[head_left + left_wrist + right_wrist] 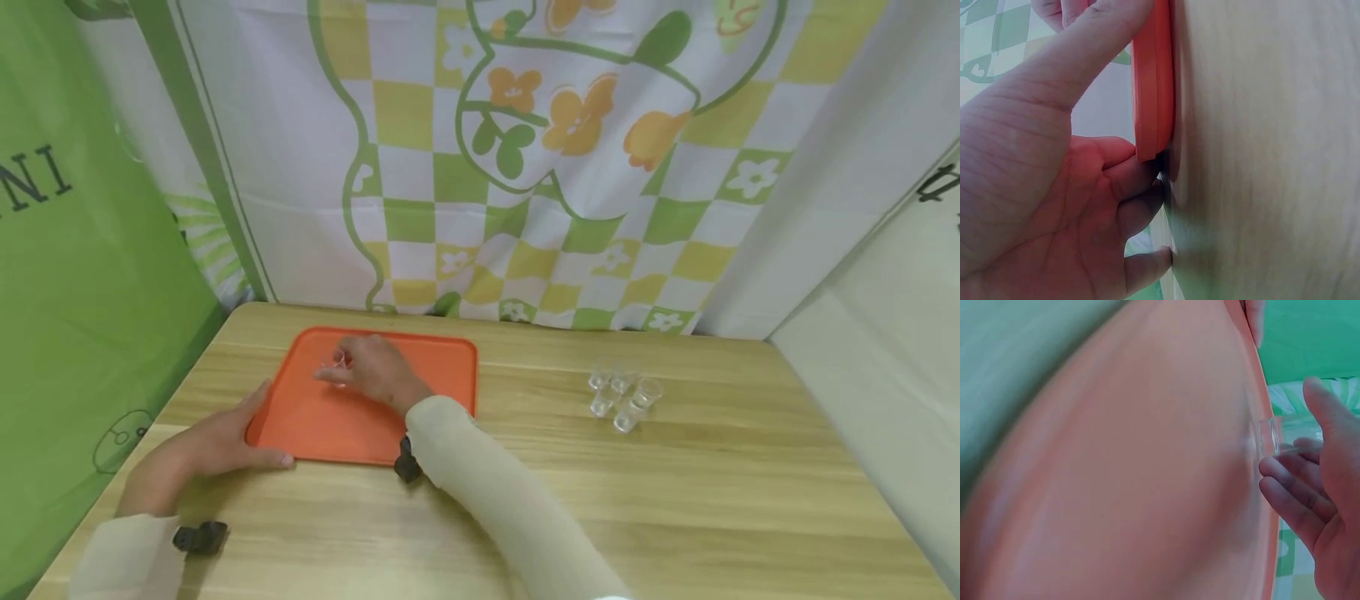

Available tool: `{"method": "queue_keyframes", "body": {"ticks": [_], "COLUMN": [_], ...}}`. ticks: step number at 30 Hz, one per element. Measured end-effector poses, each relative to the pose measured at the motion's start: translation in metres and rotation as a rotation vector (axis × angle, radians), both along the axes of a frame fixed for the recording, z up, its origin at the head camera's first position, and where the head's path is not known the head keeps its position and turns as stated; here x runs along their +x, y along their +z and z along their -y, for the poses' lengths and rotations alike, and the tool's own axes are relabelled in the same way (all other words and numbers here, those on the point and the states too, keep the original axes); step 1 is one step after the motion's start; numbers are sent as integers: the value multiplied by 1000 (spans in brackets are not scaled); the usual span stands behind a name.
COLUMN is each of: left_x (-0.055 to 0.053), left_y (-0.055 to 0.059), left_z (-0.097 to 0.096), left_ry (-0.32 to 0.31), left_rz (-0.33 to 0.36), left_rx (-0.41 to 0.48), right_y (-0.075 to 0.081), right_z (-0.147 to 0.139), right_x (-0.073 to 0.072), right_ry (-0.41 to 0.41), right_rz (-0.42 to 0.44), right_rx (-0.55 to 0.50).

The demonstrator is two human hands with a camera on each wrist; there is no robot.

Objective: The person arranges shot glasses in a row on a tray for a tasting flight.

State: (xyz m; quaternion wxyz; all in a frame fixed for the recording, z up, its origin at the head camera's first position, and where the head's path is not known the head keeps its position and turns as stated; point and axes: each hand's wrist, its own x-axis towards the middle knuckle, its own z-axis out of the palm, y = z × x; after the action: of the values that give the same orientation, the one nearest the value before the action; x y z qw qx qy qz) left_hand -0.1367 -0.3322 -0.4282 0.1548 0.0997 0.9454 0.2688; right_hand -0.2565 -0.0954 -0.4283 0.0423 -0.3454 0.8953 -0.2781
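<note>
"While your right grip (378, 372) pinches a small clear glass (1270, 437), where's that glass?"
"Between its thumb and fingers, the orange tray (438, 362) below; your left grip (219, 440), loosely spread, touches the tray's corner."

On the table (712, 500), cups (636, 404) sit right of the tray (352, 429).
</note>
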Motion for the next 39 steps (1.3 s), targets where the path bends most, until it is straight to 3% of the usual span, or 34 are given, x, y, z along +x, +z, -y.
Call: {"method": "queue_keyframes", "body": {"ticks": [15,24,33,39], "left_x": [-1,-1,-1,-1], "left_y": [1,1,0,0], "left_z": [-1,0,-1,-1], "left_ry": [3,7,15,20], "left_rz": [16,19,11,14], "left_rx": [2,-7,2,-10], "right_y": [5,3,2,1], "right_z": [8,9,8,5], "right_x": [1,0,-1,-2], "right_ry": [-62,-57,-53,-37], "right_rz": [-20,3,-43,-28], "right_rx": [34,10,30,27]}}
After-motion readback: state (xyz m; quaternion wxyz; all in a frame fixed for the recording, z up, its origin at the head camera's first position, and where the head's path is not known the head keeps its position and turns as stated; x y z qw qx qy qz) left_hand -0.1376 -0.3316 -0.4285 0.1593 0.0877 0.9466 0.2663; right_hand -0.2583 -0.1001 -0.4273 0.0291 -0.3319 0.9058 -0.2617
